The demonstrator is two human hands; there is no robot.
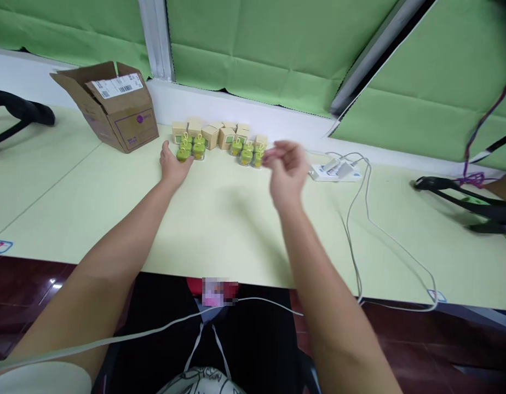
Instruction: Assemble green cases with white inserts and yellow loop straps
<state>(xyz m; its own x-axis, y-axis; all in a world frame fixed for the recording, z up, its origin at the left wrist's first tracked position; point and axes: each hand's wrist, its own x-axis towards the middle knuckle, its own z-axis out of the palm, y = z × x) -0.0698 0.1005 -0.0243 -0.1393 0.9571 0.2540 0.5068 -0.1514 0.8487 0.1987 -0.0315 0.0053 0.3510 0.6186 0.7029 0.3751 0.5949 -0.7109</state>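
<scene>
My left hand [173, 166] is by the left cluster of small clear jars with green lids and loops. Its thumb lies against the front jar [183, 155], with the other fingers spread apart to the left; the hand is open. Another green-lidded jar [199, 146] stands just to the right. Motion blurs my right hand [288, 169], raised beside the right cluster of jars [246, 155]. Its fingers are curled in, thumb toward the fingertips, so it looks closed. What it holds, if anything, cannot be made out.
Several small tan boxes [226, 138] stand behind the jars by the wall. An opened cardboard carton [130, 117] sits to the left. On the right are a white power strip [335, 171], loose cables [386, 232] and a black stand [462, 197]. Green blinds [269, 49] hang behind.
</scene>
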